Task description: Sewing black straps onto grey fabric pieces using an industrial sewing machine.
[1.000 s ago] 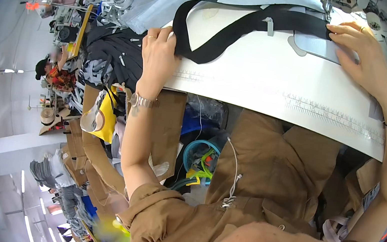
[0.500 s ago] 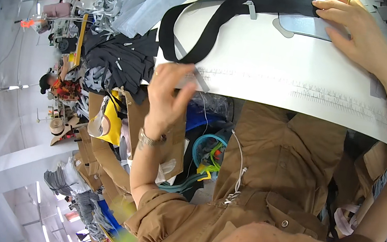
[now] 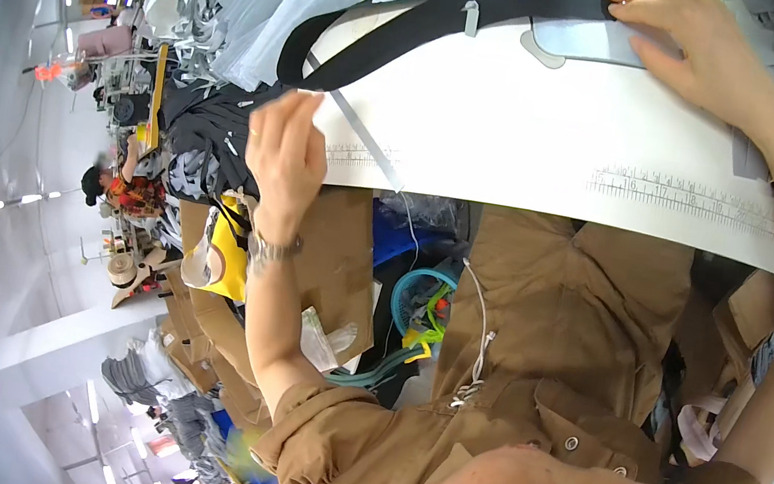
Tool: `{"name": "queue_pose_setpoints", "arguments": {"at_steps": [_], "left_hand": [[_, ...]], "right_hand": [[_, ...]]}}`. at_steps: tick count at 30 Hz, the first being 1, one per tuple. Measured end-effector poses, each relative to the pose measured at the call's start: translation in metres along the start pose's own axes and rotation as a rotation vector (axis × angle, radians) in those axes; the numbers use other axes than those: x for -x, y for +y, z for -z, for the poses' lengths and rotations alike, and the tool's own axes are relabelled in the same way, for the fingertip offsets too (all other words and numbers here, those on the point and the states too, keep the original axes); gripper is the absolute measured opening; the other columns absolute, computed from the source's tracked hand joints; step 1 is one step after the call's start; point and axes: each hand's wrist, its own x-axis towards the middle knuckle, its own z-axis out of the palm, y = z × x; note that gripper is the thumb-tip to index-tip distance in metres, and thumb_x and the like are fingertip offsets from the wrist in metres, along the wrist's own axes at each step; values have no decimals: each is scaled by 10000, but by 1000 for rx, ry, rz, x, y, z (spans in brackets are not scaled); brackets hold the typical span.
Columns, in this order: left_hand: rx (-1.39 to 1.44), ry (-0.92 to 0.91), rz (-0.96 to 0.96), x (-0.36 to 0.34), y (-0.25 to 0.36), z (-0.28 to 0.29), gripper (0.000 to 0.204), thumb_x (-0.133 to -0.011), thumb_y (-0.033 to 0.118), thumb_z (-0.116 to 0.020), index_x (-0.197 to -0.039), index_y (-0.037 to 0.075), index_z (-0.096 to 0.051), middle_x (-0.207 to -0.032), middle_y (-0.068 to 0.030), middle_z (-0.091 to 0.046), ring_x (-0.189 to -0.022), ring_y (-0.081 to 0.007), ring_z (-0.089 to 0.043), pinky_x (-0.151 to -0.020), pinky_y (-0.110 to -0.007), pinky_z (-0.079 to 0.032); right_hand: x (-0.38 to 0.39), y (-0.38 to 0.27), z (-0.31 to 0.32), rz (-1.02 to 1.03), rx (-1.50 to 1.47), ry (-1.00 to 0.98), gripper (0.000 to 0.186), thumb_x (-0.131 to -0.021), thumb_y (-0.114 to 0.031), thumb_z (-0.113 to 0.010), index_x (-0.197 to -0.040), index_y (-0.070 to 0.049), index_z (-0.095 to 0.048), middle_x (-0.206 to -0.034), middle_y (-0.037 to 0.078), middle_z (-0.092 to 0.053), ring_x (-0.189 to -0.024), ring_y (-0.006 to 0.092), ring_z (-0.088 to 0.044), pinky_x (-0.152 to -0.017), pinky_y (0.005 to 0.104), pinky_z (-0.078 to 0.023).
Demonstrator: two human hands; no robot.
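Observation:
A long black fabric band (image 3: 399,39) runs across the white tabletop (image 3: 508,119) and doubles back in a narrow loop on the left. At that loop's near bend, my left hand (image 3: 286,160) is closed, its fingertips pinched at the band's edge. My right hand (image 3: 695,53) lies with fingers stretched out at the back right. Its fingertips rest at the band's far end, its thumb over a shiny pale plate (image 3: 586,42). A small grey tab (image 3: 471,18) lies across the band. Beside my left hand, a thin grey strip (image 3: 363,140) slants toward the table's front edge.
Printed ruler marks (image 3: 687,199) follow the table's near edge. Pale grey fabric pieces (image 3: 298,5) and dark strips (image 3: 208,127) pile up at the left. Below stand a cardboard box (image 3: 338,265) and a blue basket (image 3: 398,300). Another person (image 3: 127,191) sits farther left.
My left hand has moved left with the band's bend, and the loop is now narrower and straighter. The right hand stays at the band's far end.

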Motion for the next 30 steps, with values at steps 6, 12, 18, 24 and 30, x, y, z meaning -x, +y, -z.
{"name": "queue_pose_setpoints", "arguments": {"at_steps": [6, 12, 18, 24, 30], "left_hand": [[146, -273, 119, 24, 27, 7, 542, -788, -99, -578, -1319, -6, -636, -1365, -202, -623, -1241, -382, -578, -1068, -469, -469], [385, -265, 116, 22, 68, 19, 504, -733, -36, -656, -1235, 6, -667, -1254, -182, -649, -1139, -384, -594, -999, -454, -472], [454, -5, -13, 17, 95, 0, 504, -706, -51, -791, -1194, 37, -702, -1022, -96, -679, -860, -274, -635, -744, -364, -526], [683, 122, -26, -27, 128, 1, 347, -724, -87, -752, -1046, 39, -724, -1133, -154, -756, -846, -237, -741, -648, -304, -585], [771, 9, -420, -86, 153, -17, 245, -702, -35, -819, -923, 14, -726, -931, -119, -709, -946, -318, -714, -759, -366, -595]], "right_hand": [[-11, -19, 10, 85, 38, 60, 325, -833, -131, -623, -1064, 72, -728, -1115, 222, -735, -1074, 376, -675, -945, 437, -543], [-9, -23, 14, -42, -16, -64, 366, -839, -140, -585, -1098, 84, -717, -1137, 231, -727, -1096, 362, -669, -976, 439, -532], [-4, -17, 8, 40, -2, 45, 373, -831, -127, -573, -1097, 98, -708, -1094, 238, -733, -1065, 369, -678, -951, 440, -544], [-5, -13, 6, -8, 20, -33, 340, -853, -127, -564, -1086, 73, -712, -1065, 231, -733, -1022, 364, -692, -920, 449, -544], [-2, -8, -2, 65, -16, 144, 256, -897, -129, -570, -1022, 39, -718, -991, 210, -729, -948, 366, -692, -878, 445, -550]]}}
